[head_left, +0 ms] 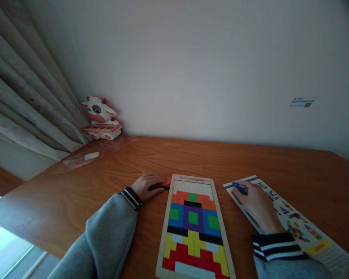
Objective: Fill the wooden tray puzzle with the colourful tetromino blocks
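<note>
Table (250, 162) of orange-brown wood, wall behind. Puzzle tray (193, 228) at centre, mostly filled with coloured blocks. Pattern sheet (305, 228) right of tray. Left hand (145, 186) beside tray's top-left corner, gripping orange piece (166, 181). Right hand (257, 205) on sheet, pinching blue piece (239, 187).

A wooden table (192, 159) stands against a plain white wall (192, 58). Grey curtains (20, 97) hang at nine o'clock, daylight entering below; a toy cow (100, 116) sits in the ten o'clock corner.
</note>
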A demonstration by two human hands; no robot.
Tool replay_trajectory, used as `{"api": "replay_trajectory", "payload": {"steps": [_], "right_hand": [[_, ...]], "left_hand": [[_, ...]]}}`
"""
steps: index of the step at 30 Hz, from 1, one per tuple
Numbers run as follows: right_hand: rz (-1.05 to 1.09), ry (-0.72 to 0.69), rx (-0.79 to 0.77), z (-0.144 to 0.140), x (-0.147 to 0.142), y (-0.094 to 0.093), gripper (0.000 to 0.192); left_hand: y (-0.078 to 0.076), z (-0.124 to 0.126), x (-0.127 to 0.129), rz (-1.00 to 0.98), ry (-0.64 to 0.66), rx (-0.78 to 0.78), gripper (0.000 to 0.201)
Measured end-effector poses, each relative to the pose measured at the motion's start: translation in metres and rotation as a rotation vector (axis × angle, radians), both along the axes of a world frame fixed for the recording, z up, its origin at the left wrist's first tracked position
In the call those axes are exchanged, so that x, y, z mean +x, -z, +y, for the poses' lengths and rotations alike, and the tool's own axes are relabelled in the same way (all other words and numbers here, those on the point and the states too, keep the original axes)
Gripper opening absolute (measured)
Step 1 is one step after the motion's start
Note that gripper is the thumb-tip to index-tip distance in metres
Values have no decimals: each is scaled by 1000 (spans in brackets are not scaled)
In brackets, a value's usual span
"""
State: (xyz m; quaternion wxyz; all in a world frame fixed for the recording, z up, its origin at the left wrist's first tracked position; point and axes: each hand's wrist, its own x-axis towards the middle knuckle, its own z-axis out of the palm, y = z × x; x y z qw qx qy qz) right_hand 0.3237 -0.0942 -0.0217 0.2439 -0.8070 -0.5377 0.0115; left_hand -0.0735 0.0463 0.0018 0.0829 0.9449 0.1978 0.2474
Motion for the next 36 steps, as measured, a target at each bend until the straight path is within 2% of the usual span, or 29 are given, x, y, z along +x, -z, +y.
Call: {"api": "replay_trajectory", "payload": {"steps": [8, 13, 17, 22, 26, 30, 36], "right_hand": [[249, 13, -17, 7, 14, 10, 42], [292, -27, 89, 8, 13, 17, 36], [381, -49, 129, 8, 10, 18, 38], [411, -38, 139, 6, -1, 6, 33], [444, -59, 138, 3, -14, -11, 38], [601, -113, 187, 3, -27, -21, 42], [902, -180, 219, 3, -49, -22, 39]], "left_hand": [[0, 1, -1, -22, 66, 45, 26], [1, 2, 0, -53, 122, 151, 19], [-1, 0, 2, -72, 166, 150, 18], [-2, -1, 3, -93, 177, 111, 15], [-2, -3, 3, -83, 143, 67, 16], [-6, -8, 3, -87, 93, 16, 18], [-8, -19, 11, -143, 39, -20, 22]]}}
